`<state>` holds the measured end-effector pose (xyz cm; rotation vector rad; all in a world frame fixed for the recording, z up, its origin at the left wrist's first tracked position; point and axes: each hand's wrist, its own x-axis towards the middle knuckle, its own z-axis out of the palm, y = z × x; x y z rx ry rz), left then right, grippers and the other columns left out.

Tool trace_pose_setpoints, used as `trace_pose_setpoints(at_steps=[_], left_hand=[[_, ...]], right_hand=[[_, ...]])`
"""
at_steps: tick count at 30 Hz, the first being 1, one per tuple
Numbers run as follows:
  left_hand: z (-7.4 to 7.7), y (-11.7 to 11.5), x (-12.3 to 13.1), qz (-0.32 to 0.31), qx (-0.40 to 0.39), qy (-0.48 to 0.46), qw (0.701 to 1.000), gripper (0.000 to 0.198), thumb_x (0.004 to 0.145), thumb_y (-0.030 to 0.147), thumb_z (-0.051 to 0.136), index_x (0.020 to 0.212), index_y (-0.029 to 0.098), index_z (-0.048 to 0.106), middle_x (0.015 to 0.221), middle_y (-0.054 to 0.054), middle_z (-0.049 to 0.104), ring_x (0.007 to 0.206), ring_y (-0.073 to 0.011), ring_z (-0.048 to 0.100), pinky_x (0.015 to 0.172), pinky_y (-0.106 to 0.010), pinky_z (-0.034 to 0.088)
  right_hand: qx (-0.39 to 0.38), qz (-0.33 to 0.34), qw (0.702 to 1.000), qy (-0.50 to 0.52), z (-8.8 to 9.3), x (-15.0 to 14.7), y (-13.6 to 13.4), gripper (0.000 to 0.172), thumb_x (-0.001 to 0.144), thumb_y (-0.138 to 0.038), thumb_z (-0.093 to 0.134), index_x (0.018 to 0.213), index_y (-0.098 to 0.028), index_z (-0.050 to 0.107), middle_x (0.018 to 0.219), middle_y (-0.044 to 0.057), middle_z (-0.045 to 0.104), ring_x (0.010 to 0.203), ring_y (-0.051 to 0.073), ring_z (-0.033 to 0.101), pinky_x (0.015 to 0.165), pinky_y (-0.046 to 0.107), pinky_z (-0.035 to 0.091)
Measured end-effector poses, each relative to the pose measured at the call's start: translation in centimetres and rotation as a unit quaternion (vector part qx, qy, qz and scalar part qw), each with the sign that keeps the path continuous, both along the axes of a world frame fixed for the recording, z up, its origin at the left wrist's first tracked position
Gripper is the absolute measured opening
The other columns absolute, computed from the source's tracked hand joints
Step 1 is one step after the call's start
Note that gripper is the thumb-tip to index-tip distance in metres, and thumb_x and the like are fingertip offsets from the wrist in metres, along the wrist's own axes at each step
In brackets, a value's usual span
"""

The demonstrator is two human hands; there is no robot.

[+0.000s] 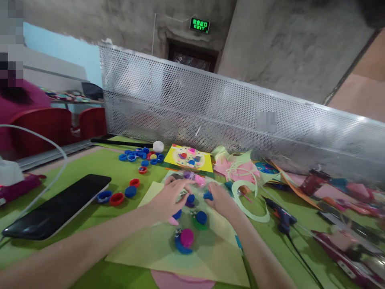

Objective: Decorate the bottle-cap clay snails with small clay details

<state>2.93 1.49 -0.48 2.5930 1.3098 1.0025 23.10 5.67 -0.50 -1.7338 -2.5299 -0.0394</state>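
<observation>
A pale yellow paper sheet (150,249) lies in front of me, bearing several small figures made from bottle caps and coloured pieces. One has a magenta cap (187,238) in a blue crescent (183,249); another has a blue cap (201,218) on green. My left hand (170,198) is over the sheet's upper left, fingers bent and apart, beside a blue cap (190,199). Across from it, my right hand (221,199) pinches a small blue piece (208,195). Its exact kind is unclear. A pink piece (173,220) shows below my left hand.
Left are a black phone-like slab (60,206), a red cap (116,199) and several blue caps. A yellow craft card (198,158) lies at the back. On the right are paper scraps (236,168), a hot glue gun (282,216) and its cord. A perforated metal screen (186,104) stands behind.
</observation>
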Motion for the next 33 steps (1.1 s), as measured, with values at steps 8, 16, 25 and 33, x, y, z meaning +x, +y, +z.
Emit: trace_pose_setpoints(at_steps=[8,16,25,33], left_hand=[[-0.3,-2.3,-0.2,-0.053,0.027,-0.019,0.998,0.028,0.086,0.014,0.045,0.112,0.022,0.050,0.103,-0.005,0.068,0.098,-0.0213,0.062,0.095,-0.047,0.039],[-1.1,1.6,-1.7,0.051,-0.035,-0.051,0.997,0.034,0.090,0.034,0.056,0.119,0.017,0.055,0.114,-0.008,0.062,0.102,-0.0234,0.061,0.091,-0.049,0.047],[-1.3,1.0,-1.0,0.050,-0.109,-0.066,0.991,0.038,0.089,0.033,0.057,0.124,0.017,0.052,0.103,-0.006,0.066,0.100,-0.0241,0.062,0.097,-0.053,0.040],[-0.2,1.0,-1.3,0.045,-0.146,-0.131,0.980,0.069,0.084,0.022,0.058,0.143,0.026,0.023,0.100,-0.002,0.075,0.117,-0.0259,0.058,0.103,-0.053,0.028]], right_hand=[[0.045,0.041,0.996,0.065,1.0,-1.3,0.3,0.026,0.092,-0.029,0.058,0.114,-0.016,0.058,0.115,0.008,0.061,0.096,0.021,0.063,0.080,0.041,0.054],[0.093,0.127,0.983,0.093,-0.1,-2.4,-0.9,0.018,0.090,-0.023,0.060,0.106,-0.015,0.060,0.114,0.007,0.060,0.103,0.023,0.059,0.084,0.042,0.051],[0.104,0.170,0.975,0.100,-0.2,-2.5,-2.0,0.029,0.073,0.005,0.052,0.093,-0.016,0.055,0.106,0.013,0.061,0.105,0.030,0.054,0.083,0.043,0.051],[0.116,0.169,0.965,0.165,0.5,-2.5,-3.2,0.024,0.078,-0.001,0.051,0.083,-0.022,0.041,0.108,0.014,0.059,0.105,0.031,0.055,0.081,0.047,0.052]])
